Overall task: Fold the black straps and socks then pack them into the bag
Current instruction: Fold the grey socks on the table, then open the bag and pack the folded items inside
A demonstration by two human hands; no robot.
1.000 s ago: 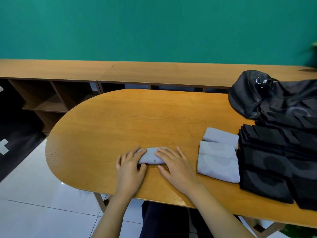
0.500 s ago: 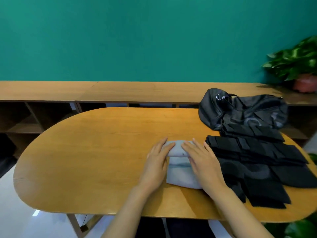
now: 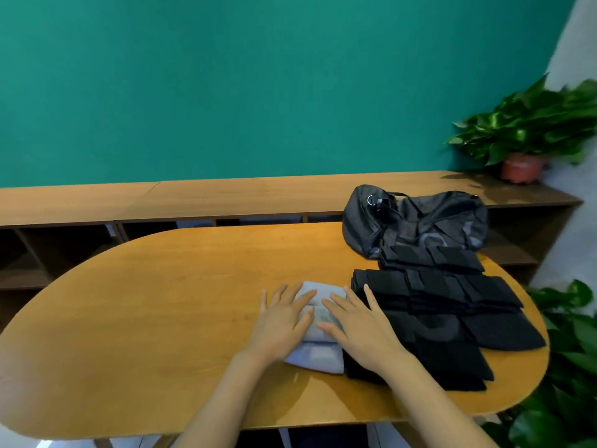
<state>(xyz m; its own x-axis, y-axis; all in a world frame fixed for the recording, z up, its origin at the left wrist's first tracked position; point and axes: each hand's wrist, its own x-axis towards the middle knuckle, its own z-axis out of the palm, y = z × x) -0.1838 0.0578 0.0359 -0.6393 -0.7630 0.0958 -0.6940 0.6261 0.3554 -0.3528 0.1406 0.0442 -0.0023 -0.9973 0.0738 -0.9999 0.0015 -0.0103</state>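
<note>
Ok, head view: L hand (image 3: 281, 321) & R hand (image 3: 361, 328) both lie flat, fingers straight and spread, pressing down on the folded grey socks (image 3: 315, 354), nothing gripped. Socks sit on the table (image 3: 161, 302) near its front edge, touching the black straps (image 3: 452, 312) stacked to their right. Bag (image 3: 416, 218) lies behind the straps, far right of table.

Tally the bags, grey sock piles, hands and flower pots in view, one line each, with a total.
bag: 1
grey sock pile: 1
hands: 2, the left hand and the right hand
flower pot: 1
Total: 5
The black pieces overlap too much to count.
</note>
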